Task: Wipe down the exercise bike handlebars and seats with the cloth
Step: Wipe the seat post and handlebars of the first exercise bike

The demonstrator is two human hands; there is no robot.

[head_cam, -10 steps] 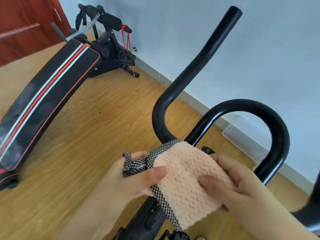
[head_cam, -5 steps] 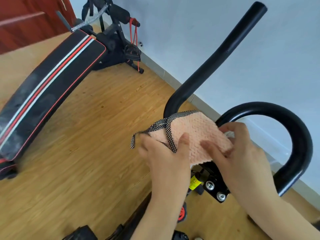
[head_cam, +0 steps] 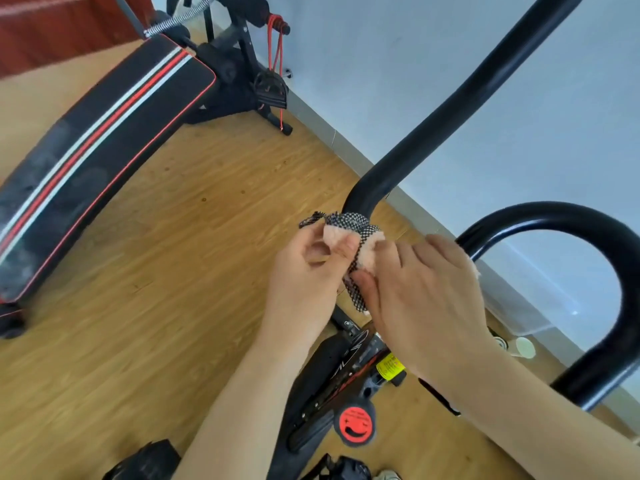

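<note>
A peach cloth with a black-and-white checked edge is bunched around the base of the black exercise bike handlebar, where the long straight bar bends. My left hand pinches the cloth's left corner between thumb and fingers. My right hand covers the cloth's right side and grips it against the bar. A second, looped black bar curves at the right. No bike seat is in view.
A black sit-up bench with red and white stripes lies on the wooden floor at the left. The bike's frame with a red knob is below my hands. A pale wall runs close behind.
The flat cloth has been gathered and wrapped tighter around the bar's bend. Both hands moved up and closed in on it; my view shifted, showing more of the bike frame.
</note>
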